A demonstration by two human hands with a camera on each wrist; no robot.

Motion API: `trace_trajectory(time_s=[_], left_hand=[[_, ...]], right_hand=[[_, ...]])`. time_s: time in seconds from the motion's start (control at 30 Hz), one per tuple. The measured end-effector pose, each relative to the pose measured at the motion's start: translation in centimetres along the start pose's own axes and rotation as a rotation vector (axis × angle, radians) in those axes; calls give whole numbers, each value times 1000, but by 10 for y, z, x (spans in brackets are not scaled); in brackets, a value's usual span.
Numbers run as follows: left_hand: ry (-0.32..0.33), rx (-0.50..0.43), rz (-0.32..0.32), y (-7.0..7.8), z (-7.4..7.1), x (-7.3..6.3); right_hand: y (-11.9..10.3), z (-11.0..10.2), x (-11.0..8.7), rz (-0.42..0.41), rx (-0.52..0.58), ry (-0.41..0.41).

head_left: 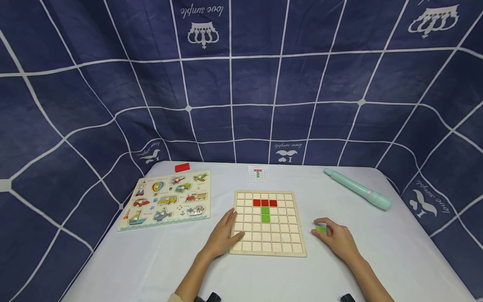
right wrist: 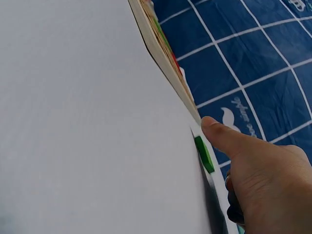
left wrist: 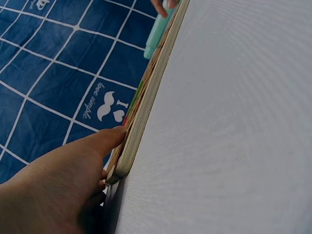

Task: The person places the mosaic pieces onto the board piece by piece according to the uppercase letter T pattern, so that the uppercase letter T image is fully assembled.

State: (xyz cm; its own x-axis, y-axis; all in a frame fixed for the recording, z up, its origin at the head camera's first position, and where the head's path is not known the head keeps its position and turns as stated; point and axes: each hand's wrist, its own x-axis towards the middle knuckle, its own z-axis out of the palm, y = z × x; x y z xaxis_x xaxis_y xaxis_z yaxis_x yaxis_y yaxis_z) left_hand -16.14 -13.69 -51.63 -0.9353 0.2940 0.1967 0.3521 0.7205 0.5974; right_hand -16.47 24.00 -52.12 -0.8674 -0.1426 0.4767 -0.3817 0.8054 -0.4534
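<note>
A wooden grid board (head_left: pixel 256 247) lies on the white table. Three red tiles (head_left: pixel 265 203) form a row on it, with two green tiles (head_left: pixel 266 214) in a column below the middle one. My left hand (head_left: pixel 222 237) rests at the board's left edge, its thumb on the top and its fingers along the side. Right of the board, my right hand (head_left: pixel 339 241) has its thumb and index finger arched around a green piece (right wrist: pixel 204 154), which lies on the table. In the right wrist view, a gap shows between that piece and the thumb.
A small card (head_left: pixel 258 173) with a red and green T pattern lies behind the board. To the left is a vehicle puzzle board (head_left: pixel 170 200), with a red block (head_left: pixel 182 167) behind it. A mint-green tube (head_left: pixel 358 189) lies at right. Blue cloth (head_left: pixel 249 84) hangs behind.
</note>
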Motion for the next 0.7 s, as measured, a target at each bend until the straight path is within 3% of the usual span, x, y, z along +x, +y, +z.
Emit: trace_trajectory(time_s=[0.7], left_hand=[[8, 1, 7, -3, 0, 0]], right_hand=[[8, -8, -6, 115, -52, -99]])
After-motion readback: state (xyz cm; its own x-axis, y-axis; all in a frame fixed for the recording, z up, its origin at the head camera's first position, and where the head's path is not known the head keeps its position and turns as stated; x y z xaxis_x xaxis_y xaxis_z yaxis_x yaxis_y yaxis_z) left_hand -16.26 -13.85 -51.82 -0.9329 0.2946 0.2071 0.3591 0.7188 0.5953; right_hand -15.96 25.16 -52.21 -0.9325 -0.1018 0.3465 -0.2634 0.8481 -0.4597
